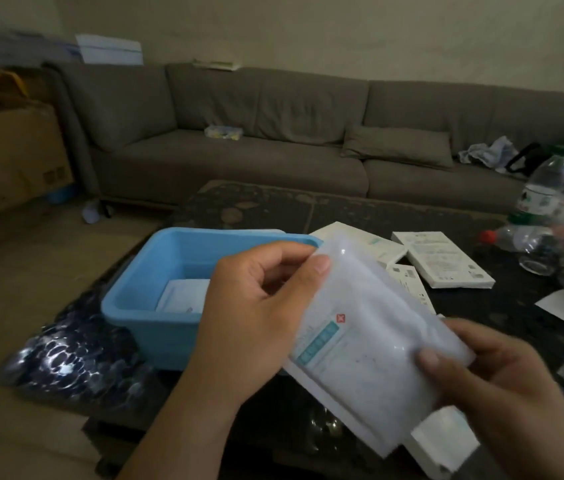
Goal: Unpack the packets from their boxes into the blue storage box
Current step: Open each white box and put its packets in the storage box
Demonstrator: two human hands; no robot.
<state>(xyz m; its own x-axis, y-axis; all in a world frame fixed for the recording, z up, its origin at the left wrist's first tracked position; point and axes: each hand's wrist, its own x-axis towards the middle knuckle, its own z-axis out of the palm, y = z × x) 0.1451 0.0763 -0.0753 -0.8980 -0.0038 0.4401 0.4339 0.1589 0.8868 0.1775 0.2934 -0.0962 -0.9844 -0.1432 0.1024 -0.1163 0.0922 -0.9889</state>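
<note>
Both hands hold one white packet (360, 344). The left hand (256, 317) pinches its top. The right hand (491, 379) grips its bottom, beside the blue box (142, 289).

Dim, flat, grainy room light with no hard shadows: my fingers (311, 263) and the packet (360, 344) they pinch are soft with blur, small glare spots on its film just beside them, sofa (239, 133) beyond them hazy, edges bowed by the wide lens.
</note>
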